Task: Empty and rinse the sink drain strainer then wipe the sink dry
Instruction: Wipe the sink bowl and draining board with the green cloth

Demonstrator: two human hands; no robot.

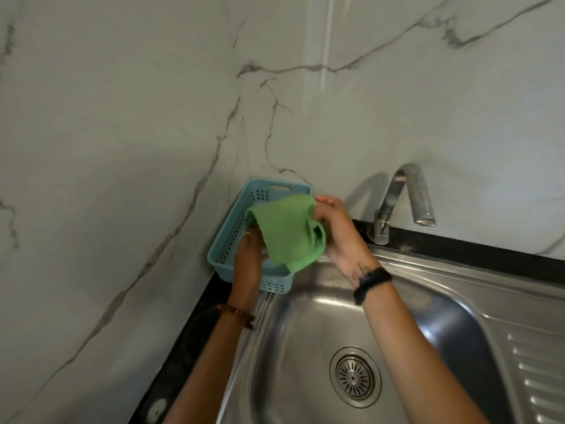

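A green cloth (286, 234) hangs folded between both hands above the sink's back left corner. My left hand (249, 260) holds its lower left part from underneath, fingers partly hidden by the fabric. My right hand (337, 234) pinches the cloth's upper right edge. Below, the steel sink (305, 341) has a round metal drain strainer (354, 376) seated in its drain. No water runs from the steel tap (406, 200) at the back.
A blue perforated plastic basket (235, 234) sits on the dark counter (195, 328) in the corner, just behind the cloth. Marble-look walls rise close on the left and behind. A ribbed steel drainboard (538, 374) lies to the right of the bowl.
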